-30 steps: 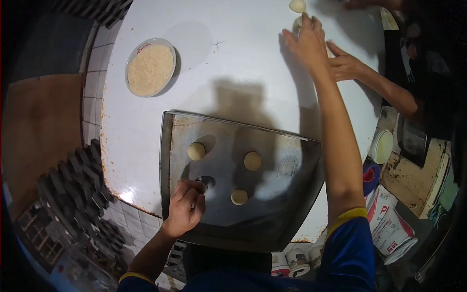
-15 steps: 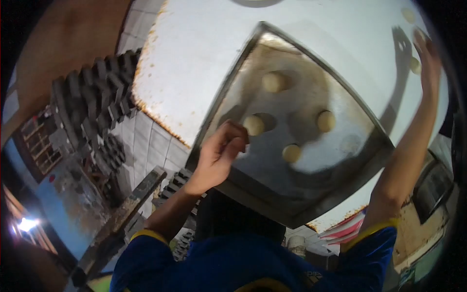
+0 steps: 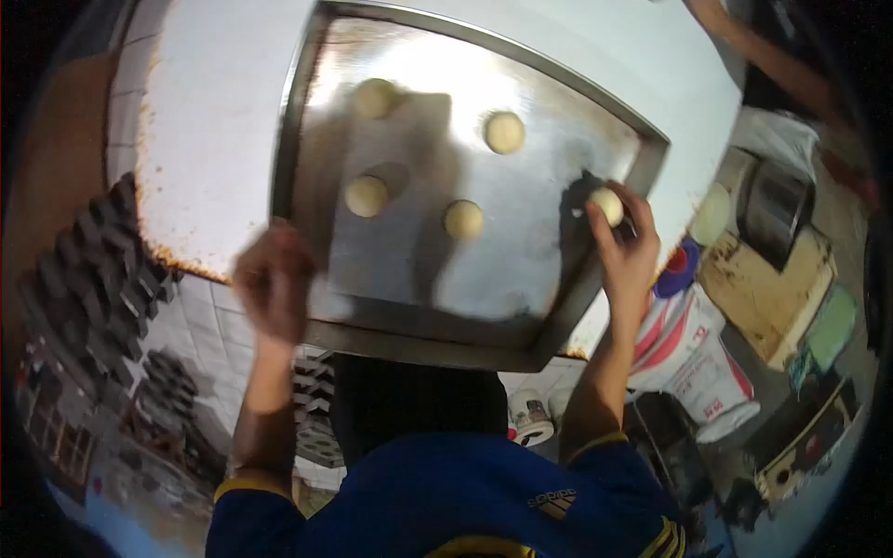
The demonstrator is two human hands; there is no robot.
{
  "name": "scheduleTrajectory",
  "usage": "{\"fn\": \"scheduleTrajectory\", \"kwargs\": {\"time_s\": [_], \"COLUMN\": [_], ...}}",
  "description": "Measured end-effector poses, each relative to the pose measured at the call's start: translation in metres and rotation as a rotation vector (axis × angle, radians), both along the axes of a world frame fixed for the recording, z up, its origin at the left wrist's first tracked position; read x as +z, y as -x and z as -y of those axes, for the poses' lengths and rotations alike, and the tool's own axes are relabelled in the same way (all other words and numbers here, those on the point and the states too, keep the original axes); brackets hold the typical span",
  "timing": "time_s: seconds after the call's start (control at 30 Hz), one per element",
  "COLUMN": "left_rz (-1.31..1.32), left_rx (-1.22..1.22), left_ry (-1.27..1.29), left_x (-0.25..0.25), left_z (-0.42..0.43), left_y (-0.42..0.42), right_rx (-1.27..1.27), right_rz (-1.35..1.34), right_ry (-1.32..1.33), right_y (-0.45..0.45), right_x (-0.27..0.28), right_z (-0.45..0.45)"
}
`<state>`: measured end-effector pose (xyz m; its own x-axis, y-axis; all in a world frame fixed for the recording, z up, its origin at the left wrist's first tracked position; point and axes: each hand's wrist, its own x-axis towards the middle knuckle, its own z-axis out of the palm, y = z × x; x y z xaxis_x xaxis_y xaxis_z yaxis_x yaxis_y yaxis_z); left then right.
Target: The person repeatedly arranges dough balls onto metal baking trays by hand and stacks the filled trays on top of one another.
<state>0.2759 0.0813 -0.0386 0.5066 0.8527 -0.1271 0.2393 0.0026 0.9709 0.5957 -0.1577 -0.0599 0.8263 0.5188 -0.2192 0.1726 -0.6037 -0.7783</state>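
A metal baking tray (image 3: 423,344) with raised sides lies on the white tabletop in front of me. Several round, pale dough balls, among them one dough ball (image 3: 463,219) near the middle, rest apart on its shiny bottom. At the tray's right side, my right hand (image 3: 631,246) grips another dough ball (image 3: 606,206) between thumb and fingers, low over the tray bottom. By the tray's left rim is my left hand (image 3: 274,284), smeared by motion, its fingers too blurred to read. I see no dough in it.
Rust marks the left edge of the white table (image 3: 209,112). Another person's arm (image 3: 772,60) reaches in at the upper right. Right of the table are a printed white sack (image 3: 702,372) and a dark metal pan (image 3: 774,209). Stacked dark metal pieces (image 3: 93,260) stand at the left.
My right hand has come from the far right of the table to the tray with a dough ball. My left hand has moved to the tray's left rim. The view has turned.
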Motion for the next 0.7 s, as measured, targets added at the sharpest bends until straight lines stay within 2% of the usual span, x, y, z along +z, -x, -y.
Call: {"fn": "scheduleTrajectory", "kwargs": {"time_s": [0.03, 0.07, 0.1, 0.17, 0.2, 0.3, 0.33, 0.37, 0.4, 0.43, 0.5, 0.53, 0.6, 0.63, 0.7], "left_rz": [-0.129, -0.203, -0.201, -0.158, -0.169, 0.376, 0.718, 0.889, 1.055, 1.040, 1.110, 1.080, 1.072, 1.006, 0.962], "left_rx": [0.052, 0.052, 0.041, 0.120, 0.133, 0.002, 0.019, 0.155, 0.140, 0.163, 0.136, 0.101, 0.066, 0.047, 0.030], "left_ry": [-0.106, -0.081, -0.171, -0.048, -0.064, 0.365, 0.728, 0.949, 1.105, 1.174, 1.243, 1.202, 1.146, 1.095, 1.029], "left_x": [-0.003, 0.004, -0.005, 0.002, 0.010, 0.020, 0.030, 0.035, 0.028, 0.027, 0.030, 0.030, 0.034, 0.037, 0.043], "left_z": [-0.015, -0.031, -0.044, -0.055, -0.057, -0.061, -0.052, -0.043, -0.038, -0.034, -0.031, -0.030, -0.031, -0.031, -0.034], "left_y": [-0.001, -0.005, -0.003, 0.005, 0.008, 0.026, 0.015, 0.001, -0.011, -0.023, -0.037, -0.040, -0.047, -0.051, -0.057], "right_rx": [0.037, 0.068, 0.099, 0.119, 0.147, 0.296, 0.380, 0.415, 0.416, 0.417, 0.432, 0.443, 0.427, 0.437, 0.301], "right_rz": [0.131, 0.204, 0.276, 0.272, 0.258, 0.386, 0.537, 0.575, 0.634, 0.695, 0.680, 0.686, 0.524, 0.544, -0.001], "right_ry": [0.040, 0.081, 0.123, 0.118, 0.110, 0.182, 0.159, 0.273, 0.303, 0.332, 0.418, 0.392, 0.376, 0.367, 0.064], "right_y": [-0.005, -0.008, -0.011, -0.012, -0.011, 0.002, 0.006, 0.015, 0.016, 0.016, 0.022, 0.022, 0.013, 0.005, -0.010], "right_x": [-0.008, -0.017, -0.023, -0.032, -0.039, -0.059, -0.069, -0.064, -0.067, -0.069, -0.059, -0.058, -0.056, -0.051, -0.042], "right_z": [0.003, 0.000, -0.004, -0.023, -0.034, -0.063, -0.061, -0.059, -0.051, -0.041, -0.035, -0.034, -0.030, -0.024, -0.020]}}
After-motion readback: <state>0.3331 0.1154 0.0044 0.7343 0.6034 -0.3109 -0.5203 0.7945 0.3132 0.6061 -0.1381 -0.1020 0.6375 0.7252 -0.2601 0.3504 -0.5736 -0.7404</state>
